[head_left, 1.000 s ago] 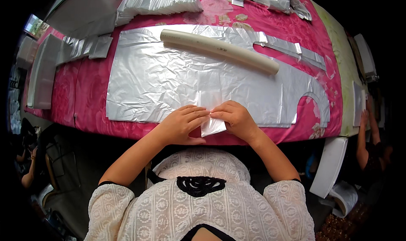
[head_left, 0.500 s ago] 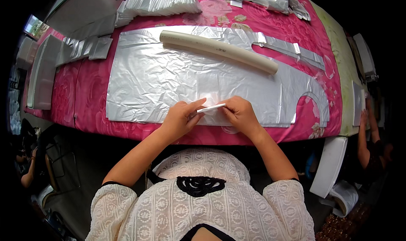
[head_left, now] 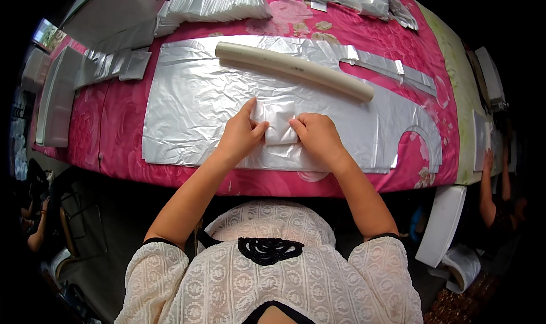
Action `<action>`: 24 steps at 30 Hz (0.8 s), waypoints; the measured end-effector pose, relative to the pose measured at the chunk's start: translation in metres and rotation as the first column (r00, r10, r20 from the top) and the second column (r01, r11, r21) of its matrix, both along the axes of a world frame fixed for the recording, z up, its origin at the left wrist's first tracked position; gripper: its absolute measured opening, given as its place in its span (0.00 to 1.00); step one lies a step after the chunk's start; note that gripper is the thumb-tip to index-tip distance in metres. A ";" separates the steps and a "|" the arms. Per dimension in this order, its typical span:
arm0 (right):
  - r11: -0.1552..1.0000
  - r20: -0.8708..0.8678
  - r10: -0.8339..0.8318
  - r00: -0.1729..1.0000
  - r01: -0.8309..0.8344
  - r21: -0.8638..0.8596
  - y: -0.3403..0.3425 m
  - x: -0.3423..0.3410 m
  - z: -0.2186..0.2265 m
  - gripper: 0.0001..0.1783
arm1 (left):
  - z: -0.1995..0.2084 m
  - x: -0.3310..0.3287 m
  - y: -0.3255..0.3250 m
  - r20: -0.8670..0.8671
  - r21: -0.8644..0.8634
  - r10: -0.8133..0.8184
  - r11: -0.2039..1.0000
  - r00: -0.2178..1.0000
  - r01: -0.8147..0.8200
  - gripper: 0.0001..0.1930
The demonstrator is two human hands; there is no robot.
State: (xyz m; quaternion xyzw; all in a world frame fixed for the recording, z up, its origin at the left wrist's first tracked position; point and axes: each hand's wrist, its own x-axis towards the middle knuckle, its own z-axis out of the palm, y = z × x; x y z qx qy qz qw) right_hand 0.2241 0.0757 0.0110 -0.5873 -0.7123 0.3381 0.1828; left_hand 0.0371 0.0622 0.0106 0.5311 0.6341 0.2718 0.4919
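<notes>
A pink flowered cloth covers the desk (head_left: pixel 124 122), in a dim room with other people at its edges. Between the two grips lies the packet (head_left: pixel 281 131), a small, squarish fold of whitish film on a larger silver sheet (head_left: pixel 190 116). The left grip (head_left: pixel 242 131) is half open, its forefinger stretched away and its thumb against or just beside the packet's left edge. The right grip (head_left: pixel 317 133) is closed, thumb over the packet's right edge; the fingers underneath are mostly hidden.

The packet looks very light, thin and soft, probably slippery, and likely to spring open along its folds if let go. It should tear or crease more readily than break. Its two side edges look the best hold, pinched lightly between thumb and forefinger with the layers kept together.

Beyond both grips, a pale tube (head_left: pixel 293 71) rests across the sheet; it looks stiff and may roll. Farther out stands a fanned row of folded film (head_left: pixel 213 9), and well left of the left grip is a clear bin (head_left: pixel 57 105).

The packet shows no label. The tube carries a small dark marking, too small to read surely.
</notes>
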 end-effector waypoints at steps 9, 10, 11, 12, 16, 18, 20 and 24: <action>0.930 -0.067 -0.008 0.998 -0.017 -0.368 0.022 0.001 0.005 0.21 | -0.004 0.002 -0.012 -0.410 0.557 -0.047 0.778 0.911 0.291 0.30; 0.928 -0.069 -0.010 0.998 -0.017 -0.373 0.022 0.001 0.005 0.21 | -0.007 0.004 -0.012 -0.482 0.635 -0.043 0.671 0.875 0.383 0.29; 0.932 -0.056 -0.003 0.998 -0.018 -0.362 0.022 0.001 0.005 0.21 | -0.006 0.007 -0.013 -0.484 0.639 -0.085 0.646 0.871 0.418 0.29; 0.936 -0.042 0.004 0.999 -0.019 -0.350 0.022 0.001 0.004 0.21 | -0.006 0.013 -0.013 -0.486 0.642 -0.127 0.619 0.865 0.452 0.29; 0.949 0.018 -0.002 1.000 0.007 -0.314 0.019 -0.001 0.007 0.19 | -0.014 0.028 -0.010 -0.616 0.557 -0.136 0.622 0.776 0.551 0.36; 0.962 0.045 -0.002 0.999 0.014 -0.273 0.017 -0.002 0.008 0.19 | -0.020 0.029 -0.009 -0.672 0.503 -0.118 0.651 0.731 0.568 0.41; 0.972 0.066 -0.004 0.998 0.019 -0.235 0.015 -0.003 0.008 0.18 | -0.028 0.029 -0.009 -0.699 0.460 -0.123 0.677 0.705 0.575 0.46; 0.987 0.107 -0.022 0.994 0.038 -0.156 0.010 -0.004 0.003 0.17 | -0.035 0.031 -0.015 -0.692 0.458 -0.126 0.684 0.710 0.568 0.50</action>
